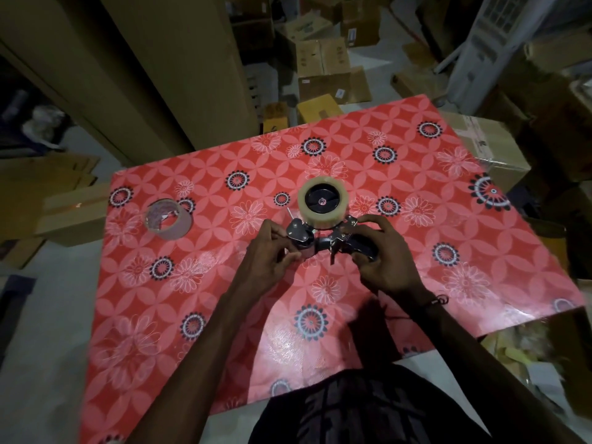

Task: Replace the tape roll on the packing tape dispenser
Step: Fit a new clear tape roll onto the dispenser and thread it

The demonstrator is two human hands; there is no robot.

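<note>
The black-and-metal packing tape dispenser (323, 241) lies on its side in the middle of the red floral table (224, 315). A full clear tape roll (323, 203) sits on its black spool hub. My left hand (272, 261) pinches the roller end of the dispenser by its metal plate. My right hand (381, 254) grips the handle end, fingertips touching the metal bracket beside the roll. A nearly spent tape roll with a brown core (168, 219) lies flat on the table to the left, apart from both hands.
Cardboard boxes (323, 65) are stacked on the floor beyond the table's far edge. A wrapped box (490, 149) stands at the right corner, and more boxes (70, 213) lie to the left. A tall cardboard sheet (153, 65) leans at the back left.
</note>
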